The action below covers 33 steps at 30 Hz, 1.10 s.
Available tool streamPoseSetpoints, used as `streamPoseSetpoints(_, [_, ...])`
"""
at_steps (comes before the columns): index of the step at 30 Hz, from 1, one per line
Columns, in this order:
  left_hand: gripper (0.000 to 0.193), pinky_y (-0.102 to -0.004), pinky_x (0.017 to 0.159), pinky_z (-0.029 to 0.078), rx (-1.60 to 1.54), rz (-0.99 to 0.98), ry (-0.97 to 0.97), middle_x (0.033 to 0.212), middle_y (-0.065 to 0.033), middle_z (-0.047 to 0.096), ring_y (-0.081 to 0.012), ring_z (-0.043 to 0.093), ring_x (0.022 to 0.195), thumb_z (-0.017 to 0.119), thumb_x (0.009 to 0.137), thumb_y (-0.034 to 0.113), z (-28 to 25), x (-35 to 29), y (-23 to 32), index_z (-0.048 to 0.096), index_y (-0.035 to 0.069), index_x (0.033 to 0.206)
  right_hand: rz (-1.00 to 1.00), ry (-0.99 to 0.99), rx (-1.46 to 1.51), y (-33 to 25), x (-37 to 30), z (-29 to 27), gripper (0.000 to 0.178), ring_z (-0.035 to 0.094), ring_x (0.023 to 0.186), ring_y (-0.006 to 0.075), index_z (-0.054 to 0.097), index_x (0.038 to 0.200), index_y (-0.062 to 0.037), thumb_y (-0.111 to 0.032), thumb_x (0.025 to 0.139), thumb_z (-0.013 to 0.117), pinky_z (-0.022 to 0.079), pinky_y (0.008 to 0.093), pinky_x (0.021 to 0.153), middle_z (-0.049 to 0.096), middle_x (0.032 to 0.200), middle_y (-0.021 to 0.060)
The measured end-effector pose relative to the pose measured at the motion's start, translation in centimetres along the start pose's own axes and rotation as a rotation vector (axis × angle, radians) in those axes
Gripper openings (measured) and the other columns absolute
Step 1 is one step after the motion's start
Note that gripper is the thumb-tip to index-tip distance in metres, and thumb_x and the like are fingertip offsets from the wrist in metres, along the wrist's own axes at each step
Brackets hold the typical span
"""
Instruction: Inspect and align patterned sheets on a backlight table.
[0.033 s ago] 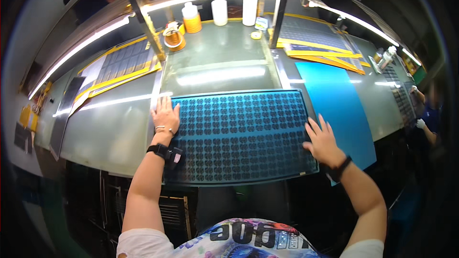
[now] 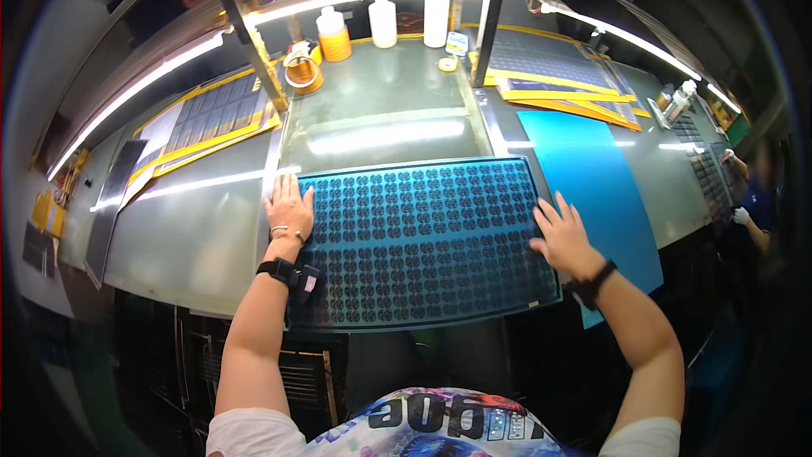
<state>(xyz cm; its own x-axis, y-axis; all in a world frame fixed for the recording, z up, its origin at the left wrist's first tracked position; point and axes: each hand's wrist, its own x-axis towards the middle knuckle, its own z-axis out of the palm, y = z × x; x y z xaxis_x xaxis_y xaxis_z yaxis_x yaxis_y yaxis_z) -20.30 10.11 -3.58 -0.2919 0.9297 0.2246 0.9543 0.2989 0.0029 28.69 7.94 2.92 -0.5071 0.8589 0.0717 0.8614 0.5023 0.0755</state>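
Observation:
A rectangular blue panel (image 2: pixel 414 231) lies before me, covered with rows of small dark round patterns and edged with a dark border. At its left edge rests my left hand (image 2: pixel 288 206), open, fingers stretched out and thumb apart. My right hand (image 2: pixel 565 239) is at the panel's right edge, also open with its fingers spread. Neither hand grips anything. Just right of the panel, partly behind my right hand and wrist, lies a plain bright blue sheet (image 2: pixel 592 178).
White bottles (image 2: pixel 383 21), an orange-wrapped bottle (image 2: pixel 334 35) and an orange-brown tub (image 2: pixel 303 72) stand at the back. Yellow-edged sheets lie on the left (image 2: pixel 211 110) and right (image 2: pixel 550 63). Metal posts (image 2: pixel 493 21) rise behind the panel. A co-worker's gloved hand (image 2: pixel 742 216) is far right.

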Motion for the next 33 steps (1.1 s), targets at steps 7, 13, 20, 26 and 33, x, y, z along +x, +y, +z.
streamPoseSetpoints(7, [0.056, -0.0498, 0.105, 0.021, -0.071, -0.007, -0.036, 0.140, -0.0070, 0.036, -0.0221, 0.026, 0.133, 0.038, 0.091, 0.043, -1.0, -0.4, -0.1, 0.039, 0.006, 0.133, 0.210, -0.251, 0.008, 2.8, 9.4, 1.6, 0.058, 0.016, 0.135, 0.0347, 0.035, 0.135, -0.0087, -0.040, 0.088, 0.050, 0.022, 0.0524, 0.106, 0.027, 0.144, 0.0076])
streamPoseSetpoints(13, [0.053, -0.0499, 0.105, 0.019, -0.062, -0.017, 0.036, 0.140, -0.0076, 0.036, -0.0229, 0.026, 0.133, 0.040, 0.090, 0.042, -0.2, -0.7, -0.6, 0.044, 0.005, 0.129, 0.234, -0.335, -0.023, 3.1, 11.8, 1.7, 0.063, 0.014, 0.136, 0.0331, 0.028, 0.139, -0.0102, -0.046, 0.090, 0.044, 0.022, 0.0505, 0.106, 0.022, 0.147, 0.0054])
streamPoseSetpoints(20, [0.049, -0.0484, 0.106, 0.019, 0.135, 0.136, 0.126, 0.137, -0.0084, 0.040, -0.0261, 0.025, 0.133, 0.044, 0.088, 0.039, -2.4, -0.7, -1.0, 0.051, 0.004, 0.122, 0.136, -0.310, 0.019, 4.2, 12.3, 1.7, 0.063, 0.018, 0.134, 0.0334, 0.034, 0.135, -0.0081, -0.047, 0.088, 0.047, 0.024, 0.0502, 0.105, 0.025, 0.146, 0.0063])
streamPoseSetpoints(26, [0.053, -0.0531, 0.108, 0.009, -0.108, 0.018, 0.005, 0.144, -0.0032, 0.029, -0.0255, 0.012, 0.137, 0.037, 0.091, 0.042, -0.4, -0.6, 0.0, 0.040, 0.011, 0.134, 0.077, -0.091, 0.126, 5.2, 7.1, 3.8, 0.062, 0.020, 0.132, 0.0389, 0.030, 0.136, -0.0054, -0.039, 0.088, 0.049, 0.023, 0.0517, 0.104, 0.024, 0.145, 0.0092])
streamPoseSetpoints(33, [0.055, -0.0561, 0.107, 0.007, -0.041, -0.011, -0.043, 0.146, -0.0013, 0.025, -0.0272, 0.009, 0.138, 0.032, 0.092, 0.045, -0.6, -1.1, -1.5, 0.035, 0.015, 0.137, 0.002, -0.142, 0.276, -3.3, -8.4, -1.0, 0.065, 0.020, 0.133, 0.0398, 0.034, 0.133, 0.0031, -0.027, 0.080, 0.058, 0.015, 0.0522, 0.106, 0.027, 0.143, 0.0181])
